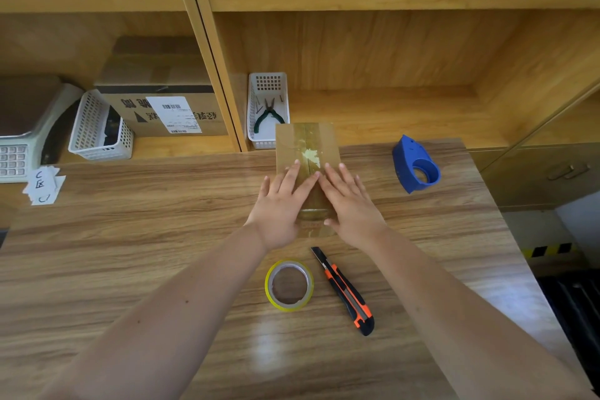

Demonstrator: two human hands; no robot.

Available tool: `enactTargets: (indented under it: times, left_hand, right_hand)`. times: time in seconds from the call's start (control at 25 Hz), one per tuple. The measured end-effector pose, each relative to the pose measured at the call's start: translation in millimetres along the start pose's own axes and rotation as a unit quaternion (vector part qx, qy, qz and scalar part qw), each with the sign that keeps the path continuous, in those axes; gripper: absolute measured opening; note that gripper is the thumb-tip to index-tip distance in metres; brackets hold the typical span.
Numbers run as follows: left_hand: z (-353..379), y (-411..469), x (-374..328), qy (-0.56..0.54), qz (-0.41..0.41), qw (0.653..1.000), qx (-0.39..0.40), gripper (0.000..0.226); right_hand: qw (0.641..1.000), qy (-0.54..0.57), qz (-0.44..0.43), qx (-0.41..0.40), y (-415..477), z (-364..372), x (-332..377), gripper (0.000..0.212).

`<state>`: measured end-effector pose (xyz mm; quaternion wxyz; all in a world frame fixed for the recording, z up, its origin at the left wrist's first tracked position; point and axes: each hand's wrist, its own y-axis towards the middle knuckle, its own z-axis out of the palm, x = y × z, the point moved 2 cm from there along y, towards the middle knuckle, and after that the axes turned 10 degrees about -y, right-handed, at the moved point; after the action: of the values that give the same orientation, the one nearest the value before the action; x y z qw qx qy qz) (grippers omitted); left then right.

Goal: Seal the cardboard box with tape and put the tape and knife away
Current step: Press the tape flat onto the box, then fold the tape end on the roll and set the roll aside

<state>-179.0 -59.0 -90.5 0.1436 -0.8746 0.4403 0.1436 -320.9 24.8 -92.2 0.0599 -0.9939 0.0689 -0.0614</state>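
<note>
A small cardboard box (pixel 305 143) lies flat on the wooden table, with a strip of clear tape along its middle seam. My left hand (pixel 281 204) and my right hand (pixel 349 203) rest flat on the box's near half, fingers spread, index fingertips almost meeting over the tape. Neither hand holds anything. A roll of tape (pixel 289 285) with a yellow rim lies on the table in front of the box. Just right of the roll lies an orange and black utility knife (pixel 345 292), its blade end pointing toward the box.
A blue tape dispenser (pixel 415 166) stands to the right on the table (pixel 130 253). Behind the box, a white basket (pixel 268 84) on the shelf holds green pliers. Further left are another white basket (pixel 97 130), a labelled carton (pixel 162 107), a scale (pixel 19 140) and paper slips (pixel 43 185).
</note>
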Motion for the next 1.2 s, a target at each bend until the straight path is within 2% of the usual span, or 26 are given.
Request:
enactTargets:
  times: [0.08,0.2,0.28,0.36,0.52,0.68,0.84,0.96,1.2]
  left_hand:
    - [-11,-14,-5,-0.037,0.002,0.998,-0.048,0.091]
    - [-3,-45,-5,-0.133,-0.05,0.984,-0.111,0.074]
    - [12,-66,0,-0.17,-0.056,0.975,-0.135,0.069]
    - [29,-80,10,-0.143,-0.031,0.98,-0.135,0.068]
    - [56,-98,22,-0.097,-0.021,0.991,-0.09,0.062]
    - [79,-103,20,-0.111,-0.016,0.993,-0.022,0.055]
    - [94,-105,15,-0.135,-0.032,0.988,0.067,0.053]
    - [97,-108,3,-0.125,-0.019,0.986,0.106,0.053]
    - [104,-106,-8,-0.193,-0.098,0.958,0.189,0.065]
  right_hand:
    - [0.996,0.07,0.024,-0.048,-13,-6,0,0.087]
    - [0.985,0.114,0.045,-0.119,-45,7,2,0.076]
    - [0.979,0.162,0.039,-0.114,-66,26,9,0.074]
    - [0.971,0.223,0.05,-0.073,-82,44,17,0.075]
    - [0.961,0.254,0.104,0.013,-96,82,31,0.085]
    - [0.956,0.242,0.14,0.088,-100,113,43,0.097]
    - [0.948,0.254,0.16,0.11,-98,123,48,0.095]
    - [0.942,0.271,0.173,0.101,-97,128,52,0.086]
    - [0.935,0.252,0.226,0.105,-91,135,56,0.082]
